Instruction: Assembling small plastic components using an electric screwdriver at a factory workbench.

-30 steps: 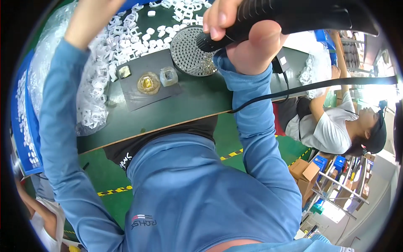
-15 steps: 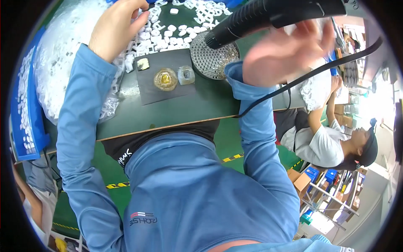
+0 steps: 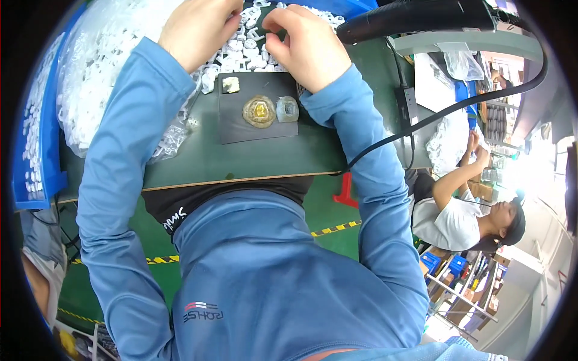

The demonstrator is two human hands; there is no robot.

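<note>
The right hand point(image 3: 313, 53) has been moved from the upper right to the upper centre of the frame, over loose white plastic parts point(image 3: 244, 55) spread on the bench point(image 3: 283, 157). The left hand point(image 3: 200, 35) is held beside it, near the top edge. Both grips are curled; whether anything is grasped cannot be told. Below, an amber-centred disc point(image 3: 259, 112) and a translucent block point(image 3: 287, 109) are laid on a dark mat point(image 3: 233, 131).

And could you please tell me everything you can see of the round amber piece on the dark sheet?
The round amber piece looks translucent, like glass or resin, with an uneven rim and a yellow centre. It lies on the dark sheet, just left of a clear, squarish block; whether they touch is unclear.
</note>
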